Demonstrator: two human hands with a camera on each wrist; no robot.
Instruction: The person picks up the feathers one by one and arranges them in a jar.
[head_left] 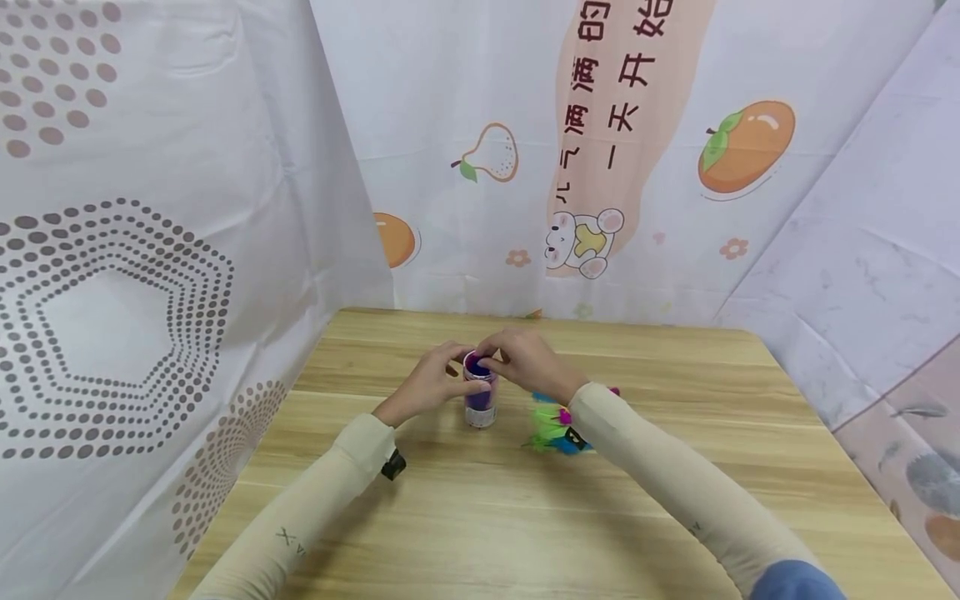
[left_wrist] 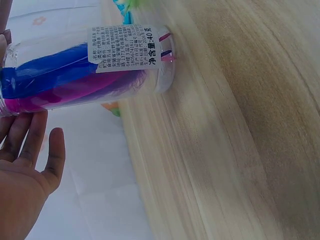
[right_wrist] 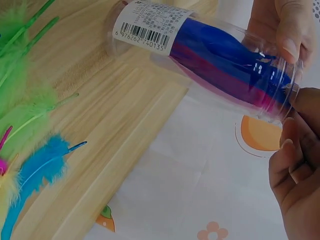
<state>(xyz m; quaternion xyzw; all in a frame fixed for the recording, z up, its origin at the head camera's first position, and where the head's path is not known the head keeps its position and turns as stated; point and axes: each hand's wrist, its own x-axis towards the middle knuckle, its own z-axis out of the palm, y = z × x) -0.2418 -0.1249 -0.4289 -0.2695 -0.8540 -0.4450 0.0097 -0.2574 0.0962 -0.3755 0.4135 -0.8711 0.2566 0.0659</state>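
A clear plastic jar (head_left: 480,400) with a printed label stands on the table, its mouth uncovered. Inside are feathers: a blue feather (right_wrist: 225,45) and a magenta feather (right_wrist: 220,80), with purple showing in the left wrist view. Around the jar's upper part my left hand (head_left: 435,382) curls, thumb on the near side. My right hand (head_left: 525,358) is at the mouth, its fingers bent and pinching the top of the blue feather at the rim. Just where the fingertips meet the feather is partly hidden.
Right of the jar, partly under my right forearm, lies a pile of loose feathers: green feathers (right_wrist: 30,110), a light-blue feather (right_wrist: 37,172) and some magenta. The wooden table (head_left: 480,525) meets printed curtains (head_left: 465,233) at its back and sides.
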